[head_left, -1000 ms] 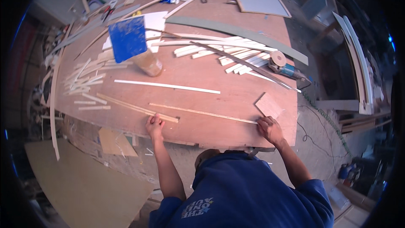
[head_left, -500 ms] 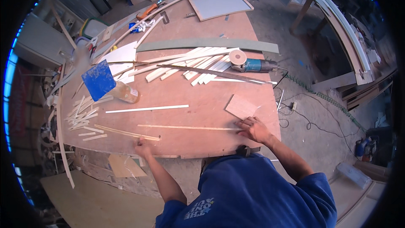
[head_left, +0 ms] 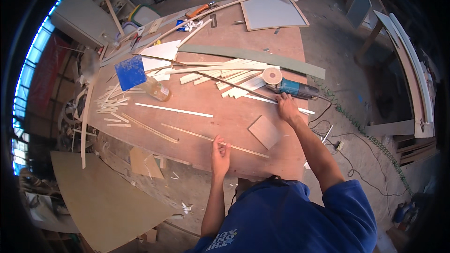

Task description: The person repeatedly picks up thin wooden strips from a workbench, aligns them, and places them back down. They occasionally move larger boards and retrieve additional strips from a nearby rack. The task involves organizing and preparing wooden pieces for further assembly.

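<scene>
Thin wooden strip (head_left: pixel 248 151) can be expected to feel super light and kinda bendy, judging by how skinny it is, so it'd probably be snapped or splintered if forced. Best pinched softly near the middle, or supported at both ends. Shouldn't be slippery, since dry raw wood is what it's seen as. Looks-wise, a pale tan is shown, narrow and pretty much straight, yellower than the white strip (head_left: pixel 173 110) off to the left of the square wood piece (head_left: pixel 265 132). It's laid on the tabletop (head_left: pixel 229 124), mostly left of that square piece and on its near side, one end close to its near corner. As for the hands, the left hand (head_left: pixel 219 159) is held at the strip with fingers loosely parted; contact can't be confirmed. The right hand (head_left: pixel 288 107) is placed beyond the square piece, right by the angle grinder (head_left: pixel 291 86); whether anything's gripped can't be told.
</scene>
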The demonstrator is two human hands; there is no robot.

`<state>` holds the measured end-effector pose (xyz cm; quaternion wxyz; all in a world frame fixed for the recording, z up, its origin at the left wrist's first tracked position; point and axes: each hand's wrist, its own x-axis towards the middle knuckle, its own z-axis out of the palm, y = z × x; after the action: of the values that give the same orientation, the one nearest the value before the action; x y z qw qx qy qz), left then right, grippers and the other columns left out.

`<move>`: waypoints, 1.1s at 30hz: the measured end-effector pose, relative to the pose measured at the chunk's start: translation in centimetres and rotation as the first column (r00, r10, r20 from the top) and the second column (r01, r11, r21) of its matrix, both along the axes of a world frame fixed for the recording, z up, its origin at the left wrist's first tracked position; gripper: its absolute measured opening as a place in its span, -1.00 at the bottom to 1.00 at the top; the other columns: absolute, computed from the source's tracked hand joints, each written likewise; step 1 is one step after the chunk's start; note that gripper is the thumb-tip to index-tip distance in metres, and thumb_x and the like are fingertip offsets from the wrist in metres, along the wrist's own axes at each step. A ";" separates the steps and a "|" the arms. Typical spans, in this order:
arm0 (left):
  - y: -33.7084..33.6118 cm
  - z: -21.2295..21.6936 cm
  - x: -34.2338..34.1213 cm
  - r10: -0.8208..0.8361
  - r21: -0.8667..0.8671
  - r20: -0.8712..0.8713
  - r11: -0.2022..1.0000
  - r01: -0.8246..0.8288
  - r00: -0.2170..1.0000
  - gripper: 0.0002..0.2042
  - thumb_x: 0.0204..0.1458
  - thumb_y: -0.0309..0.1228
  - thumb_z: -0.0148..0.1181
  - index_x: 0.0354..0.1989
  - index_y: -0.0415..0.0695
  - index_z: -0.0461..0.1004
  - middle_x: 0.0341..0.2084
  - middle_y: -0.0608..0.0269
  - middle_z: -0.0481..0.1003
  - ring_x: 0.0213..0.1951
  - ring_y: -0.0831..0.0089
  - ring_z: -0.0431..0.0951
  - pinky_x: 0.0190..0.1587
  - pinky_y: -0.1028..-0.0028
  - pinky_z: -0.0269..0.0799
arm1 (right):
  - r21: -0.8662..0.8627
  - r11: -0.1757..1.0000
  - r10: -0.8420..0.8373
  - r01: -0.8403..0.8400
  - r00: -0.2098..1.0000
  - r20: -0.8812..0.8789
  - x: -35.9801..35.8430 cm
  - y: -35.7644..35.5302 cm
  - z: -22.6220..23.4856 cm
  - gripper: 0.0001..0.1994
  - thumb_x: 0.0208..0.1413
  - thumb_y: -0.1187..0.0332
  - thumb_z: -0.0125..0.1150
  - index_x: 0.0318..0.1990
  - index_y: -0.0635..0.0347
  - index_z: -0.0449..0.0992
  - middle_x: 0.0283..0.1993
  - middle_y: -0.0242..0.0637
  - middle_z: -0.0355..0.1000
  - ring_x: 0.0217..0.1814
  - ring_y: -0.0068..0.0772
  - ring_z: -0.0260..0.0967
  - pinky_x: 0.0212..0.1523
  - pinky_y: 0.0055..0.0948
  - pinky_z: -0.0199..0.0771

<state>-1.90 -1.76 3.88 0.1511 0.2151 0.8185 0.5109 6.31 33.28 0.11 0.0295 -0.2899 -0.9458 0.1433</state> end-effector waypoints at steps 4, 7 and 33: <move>5.3 -0.4 3.0 -0.061 0.137 0.231 0.990 0.030 0.971 -0.43 0.33 -0.28 0.25 0.45 -0.11 0.24 0.15 0.14 0.47 -0.02 0.36 0.55 0.04 0.33 0.56 | -0.171 0.983 0.001 -0.063 0.941 -0.339 2.5 1.6 -2.7 -0.65 0.06 0.59 0.08 0.00 0.26 0.63 0.04 0.12 0.56 0.07 0.18 0.56 0.18 -0.03 0.56; 8.4 -1.5 3.4 -0.122 0.262 0.528 0.965 -0.025 0.840 -0.42 0.37 -0.16 0.19 0.48 -0.08 0.22 0.24 0.08 0.43 0.06 0.27 0.57 0.09 0.25 0.56 | -0.294 0.952 -0.027 -0.081 0.937 -0.347 4.8 -0.4 0.4 -0.64 0.04 0.52 0.21 0.03 0.27 0.64 0.03 0.14 0.58 0.09 0.10 0.58 0.13 -0.03 0.58; 10.5 5.3 4.7 -0.187 0.384 0.380 0.923 0.029 0.906 -0.68 0.28 -0.49 0.29 0.15 -0.35 0.50 -0.04 0.09 0.59 -0.05 0.39 0.63 -0.08 0.39 0.69 | -0.754 0.604 -0.313 -0.258 0.794 -0.521 11.5 -14.4 9.6 -0.74 0.29 0.39 0.33 0.08 0.20 0.69 -0.17 -0.17 0.62 -0.19 -0.42 0.60 -0.16 -0.37 0.62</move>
<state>2.84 8.79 9.19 0.3046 0.1736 0.6442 0.6798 17.79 18.85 9.69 0.2014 -0.2251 -0.7128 0.6329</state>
